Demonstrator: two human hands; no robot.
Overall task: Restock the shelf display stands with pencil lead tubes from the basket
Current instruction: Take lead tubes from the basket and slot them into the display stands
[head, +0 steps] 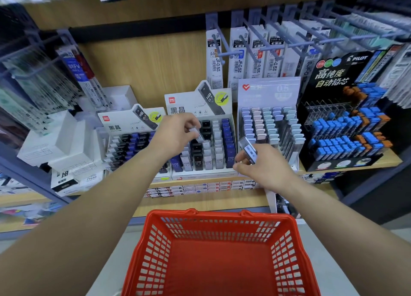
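Basket [289,240] nearest, red mesh, over pale grey floor, no tubes visible inside. Just past it, right hand [266,164] clasping a small bundle of tubes [249,150] (barcode labels outward) at the front of the pastel stand [266,91]. Left hand [175,135] pinching one pale tube [196,132] above the middle stand [200,104].

Likely risks: setting the pinched tube crooked into a packed row and toppling upright neighbours; slackening on the bundle and spilling it off the shelf board [200,203]; mixing grades between stands.

Beyond, wooden shelf crowded with stands side by side, black Pilot stand [333,73] far right, refill packs on hooks [251,48] against a wood-grain back panel [144,62].
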